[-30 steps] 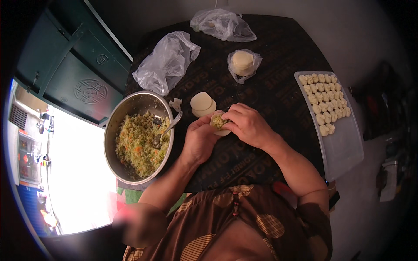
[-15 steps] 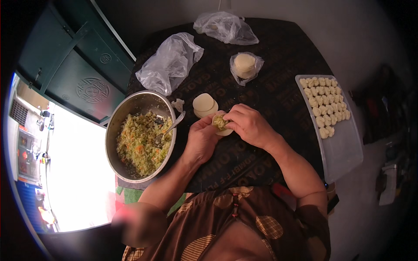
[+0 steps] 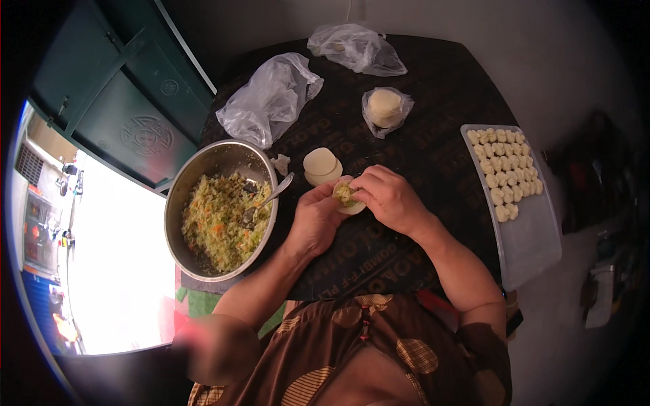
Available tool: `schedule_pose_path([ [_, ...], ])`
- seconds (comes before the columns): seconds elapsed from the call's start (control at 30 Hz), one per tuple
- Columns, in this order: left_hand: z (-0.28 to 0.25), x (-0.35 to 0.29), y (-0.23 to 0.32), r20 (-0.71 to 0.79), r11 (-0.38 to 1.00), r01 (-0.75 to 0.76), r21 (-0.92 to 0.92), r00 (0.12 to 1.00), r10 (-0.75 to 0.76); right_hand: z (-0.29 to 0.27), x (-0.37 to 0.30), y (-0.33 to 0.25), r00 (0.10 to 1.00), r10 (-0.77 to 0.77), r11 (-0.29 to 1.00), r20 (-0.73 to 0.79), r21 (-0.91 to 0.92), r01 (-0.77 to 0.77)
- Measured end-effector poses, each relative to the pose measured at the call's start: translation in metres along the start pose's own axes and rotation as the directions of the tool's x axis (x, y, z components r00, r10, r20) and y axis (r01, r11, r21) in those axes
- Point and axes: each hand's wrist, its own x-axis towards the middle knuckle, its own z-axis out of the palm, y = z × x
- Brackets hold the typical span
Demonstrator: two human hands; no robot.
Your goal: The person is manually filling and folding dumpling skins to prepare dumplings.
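A round dumpling wrapper (image 3: 353, 208) with chopped vegetable filling (image 3: 346, 194) on it lies in my left hand (image 3: 318, 216), whose fingers curl under and around its edge. My right hand (image 3: 389, 199) pinches the wrapper's upper right edge beside the filling. Just beyond my left hand, a few loose wrappers (image 3: 320, 162) lie overlapped on the dark table. To the left stands a steel bowl (image 3: 270, 233) of chopped green and orange filling (image 3: 220, 220), with a metal spoon (image 3: 279, 188) leaning on its rim.
A translucent tray (image 3: 531, 237) with rows of folded dumplings (image 3: 502, 169) lies at the right table edge. Farther back are a bagged wrapper stack (image 3: 386, 108) and two crumpled plastic bags (image 3: 264, 101) (image 3: 357, 51). A dark green door (image 3: 135, 115) stands beyond the bowl at left.
The view has shifted slightly. Both hands stay at the wrapper, the right fingers still pinching its edge, with only a small movement of the fingers.
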Motion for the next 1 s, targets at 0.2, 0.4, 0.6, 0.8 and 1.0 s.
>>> schedule_pose_path([
  [0.2, -0.001, 0.0014, 0.0006, 0.003, 1.0, 0.001, -0.018, 1.0, -0.001, 0.0005, 0.0014, -0.0008, 1.0, 0.008, 1.0, -0.005, -0.007, -0.008],
  [0.4, -0.0001, 0.001, 0.001, 0.022, 0.999, 0.018, -0.03, 1.0, -0.017, -0.0006, 0.0, -0.0004, 1.0, 0.01, 1.0, 0.018, 0.002, -0.01],
  [0.6, 0.0018, -0.0003, 0.0023, 0.036, 0.999, 0.043, -0.011, 0.998, -0.042, -0.0015, 0.0005, -0.002, 1.0, 0.012, 1.0, 0.019, 0.018, -0.013],
  [0.8, 0.0026, -0.0003, 0.0023, 0.033, 1.0, 0.029, -0.013, 0.999, -0.028, -0.0007, 0.0003, -0.0005, 1.0, 0.017, 1.0, 0.001, 0.024, -0.017],
  [1.0, 0.002, -0.0005, 0.0031, 0.024, 1.0, 0.021, -0.017, 1.0, -0.02, -0.0011, 0.0015, -0.0007, 1.0, 0.013, 1.0, -0.026, 0.006, -0.013],
])
